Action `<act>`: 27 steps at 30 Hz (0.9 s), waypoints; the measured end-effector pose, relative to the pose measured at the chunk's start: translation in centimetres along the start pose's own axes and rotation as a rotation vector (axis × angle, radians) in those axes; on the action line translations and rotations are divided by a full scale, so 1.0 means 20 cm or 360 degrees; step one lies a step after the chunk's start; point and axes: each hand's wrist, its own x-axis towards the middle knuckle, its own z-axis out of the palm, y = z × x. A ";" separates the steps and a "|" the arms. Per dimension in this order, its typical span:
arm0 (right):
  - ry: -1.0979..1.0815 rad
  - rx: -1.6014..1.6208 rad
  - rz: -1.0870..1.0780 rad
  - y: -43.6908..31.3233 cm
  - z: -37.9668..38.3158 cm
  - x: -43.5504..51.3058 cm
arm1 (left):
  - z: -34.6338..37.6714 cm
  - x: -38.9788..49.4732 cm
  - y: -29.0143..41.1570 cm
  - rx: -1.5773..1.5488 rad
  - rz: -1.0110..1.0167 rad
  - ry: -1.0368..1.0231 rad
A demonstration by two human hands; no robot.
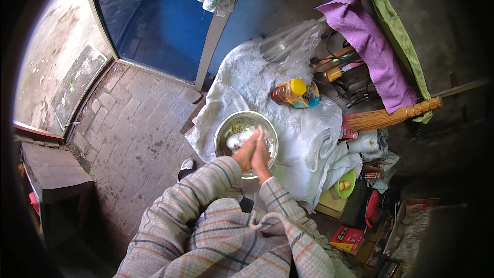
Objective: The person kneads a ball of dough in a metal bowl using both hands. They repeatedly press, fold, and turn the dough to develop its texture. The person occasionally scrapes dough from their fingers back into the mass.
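Observation:
My left hand and my right hand are pressed palm to palm over a round metal bowl. Which fingers are bent, and whether anything lies between the palms, cannot be seen. Under and beside the fingertips, a white lump lies in the bowl, with greenish crumbly matter behind it and white residue on the inner wall. The bowl stands on a rumpled white cloth. Behind it on the cloth is a jar with a yellow lid, touching a blue-labelled container.
Plastic bags lie right of the bowl. Farther right are a straw brush, a purple towel and a green basket holding round yellowish things. A glass door stands at the back left; a wooden table is at the left.

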 end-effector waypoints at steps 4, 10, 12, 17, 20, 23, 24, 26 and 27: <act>0.0170 -0.0558 -0.0352 0.00 -0.04 0.03 | 0.04 0.01 -0.05 -0.0020 0.0101 0.0071; 0.0272 -0.1119 -0.0762 -0.03 -0.09 -0.02 | 0.08 -0.07 -0.05 -0.0007 0.0116 0.0012; 0.0283 -0.1244 -0.0711 -0.06 -0.11 -0.03 | 0.10 -0.09 -0.05 -0.0011 0.0109 0.0023; 0.0350 -0.1320 -0.0634 -0.10 -0.14 0.00 | 0.11 -0.09 -0.07 0.0009 0.0087 0.0028; 0.0461 -0.1357 -0.0694 -0.11 -0.16 0.01 | 0.09 -0.08 -0.13 0.0206 0.0356 0.0070; 0.0567 -0.1520 -0.1100 -0.11 -0.15 -0.01 | 0.05 -0.03 -0.17 0.0453 0.0521 0.0269; 0.0533 -0.1534 -0.1053 -0.12 -0.14 -0.02 | 0.05 0.00 -0.18 0.0555 0.0599 0.0436; 0.0484 -0.1498 -0.1067 -0.13 -0.13 -0.03 | 0.02 0.03 -0.19 0.0600 0.0600 0.0528; 0.0496 -0.1555 -0.1113 -0.13 -0.12 -0.04 | 0.02 0.04 -0.18 0.0570 0.0582 0.0564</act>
